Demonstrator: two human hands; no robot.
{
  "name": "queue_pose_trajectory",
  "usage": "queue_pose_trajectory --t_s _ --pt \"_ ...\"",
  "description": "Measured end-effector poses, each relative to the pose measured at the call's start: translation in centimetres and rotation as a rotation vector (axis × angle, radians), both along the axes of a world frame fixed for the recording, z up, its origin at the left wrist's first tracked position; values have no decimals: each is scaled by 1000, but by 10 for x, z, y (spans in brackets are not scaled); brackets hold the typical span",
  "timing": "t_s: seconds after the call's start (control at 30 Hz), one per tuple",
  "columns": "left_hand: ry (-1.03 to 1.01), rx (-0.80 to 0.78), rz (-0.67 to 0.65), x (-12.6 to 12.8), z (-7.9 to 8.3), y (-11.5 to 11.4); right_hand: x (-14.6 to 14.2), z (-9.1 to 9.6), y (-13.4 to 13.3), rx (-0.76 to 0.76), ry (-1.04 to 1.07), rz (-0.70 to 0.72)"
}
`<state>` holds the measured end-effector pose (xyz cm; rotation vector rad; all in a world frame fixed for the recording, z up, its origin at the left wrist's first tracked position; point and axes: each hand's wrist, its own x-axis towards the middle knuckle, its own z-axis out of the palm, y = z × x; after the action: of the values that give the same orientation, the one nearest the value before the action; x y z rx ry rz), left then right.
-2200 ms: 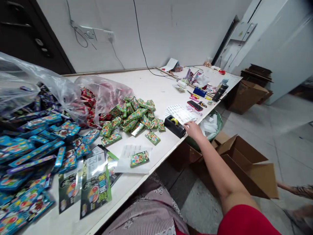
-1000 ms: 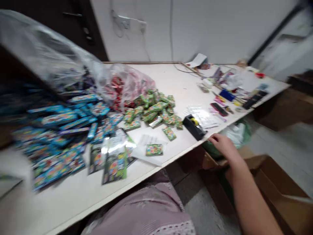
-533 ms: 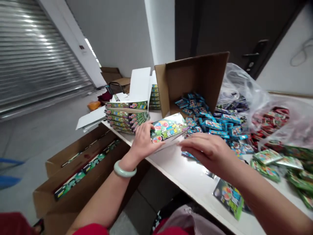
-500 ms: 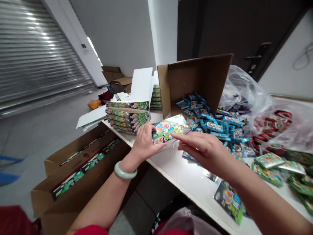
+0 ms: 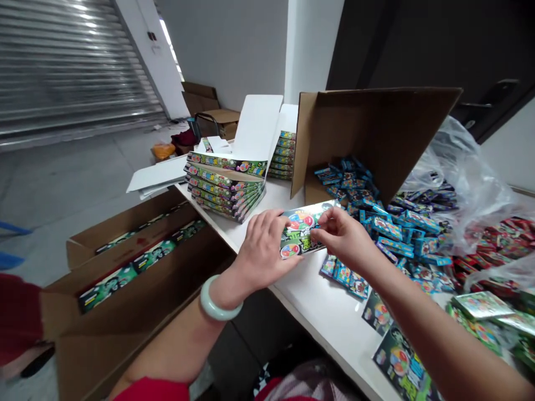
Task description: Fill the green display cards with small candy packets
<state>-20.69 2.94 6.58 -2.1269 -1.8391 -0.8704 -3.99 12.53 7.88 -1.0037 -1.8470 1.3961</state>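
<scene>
My left hand (image 5: 264, 245) grips the near end of a flat green printed packet (image 5: 301, 234) just above the white table (image 5: 321, 312). My right hand (image 5: 340, 236) pinches the same packet at its right side, fingers closed on it. A pale green bangle (image 5: 217, 303) circles my left wrist. Right of the hands lies a heap of small blue packets (image 5: 393, 223), spilling from an open cardboard box (image 5: 376, 133) on its side. A stack of green display boxes (image 5: 225, 186) stands just beyond my left hand.
An open carton (image 5: 125, 273) on the floor at left holds green boxes. Clear plastic bags (image 5: 468, 178) with red packets (image 5: 505, 239) sit at right; small green packets (image 5: 485, 312) and dark printed cards (image 5: 401, 356) lie on the near right. White flat cartons (image 5: 257, 122) stand behind the stack.
The view swung from the tape dispenser end of the table to the left end. My right hand came from there onto the packet, which both hands have drawn slightly toward me.
</scene>
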Motion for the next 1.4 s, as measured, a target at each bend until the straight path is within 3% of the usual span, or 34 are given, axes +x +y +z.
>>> queue_pose_trajectory --t_s 0.23,0.43,0.57,0.7,0.8,0.9,0.97,1.1,1.17,1.23,1.27,1.33,1.37,1.4 --pt "213 -89 -5 -1 5 2 0 5 2 49 -219 -22" --pt "176 -96 4 -3 7 7 -15 38 6 484 -829 5" --pt "143 -104 28 -6 7 12 -7 44 14 527 -1069 14" --pt "111 -112 57 -6 6 12 34 17 13 582 -971 -68" --pt "108 -111 57 -4 3 10 51 -7 2 860 -734 -122" --pt "105 -100 65 -2 1 6 34 -23 -16 1141 -602 -90" --pt "101 -92 73 0 0 3 14 -28 -29 1177 -625 -87" --pt "96 -99 51 3 1 -1 1 -33 -50 1144 -657 20" --pt "81 -78 37 5 1 -2 16 -36 -54 1131 -573 135" --pt "56 -42 23 7 -1 -4 40 -39 -49 1008 -412 52" --pt "47 -24 13 9 -3 -7 53 -40 -44 869 -321 -71" --pt "55 19 -25 16 -12 -18 78 -42 -33 418 -151 -339" --pt "76 42 -55 21 -19 -27 87 -43 -28 118 -107 -330" --pt "107 60 -89 26 -28 -38 95 -45 -24 -180 -78 -227"
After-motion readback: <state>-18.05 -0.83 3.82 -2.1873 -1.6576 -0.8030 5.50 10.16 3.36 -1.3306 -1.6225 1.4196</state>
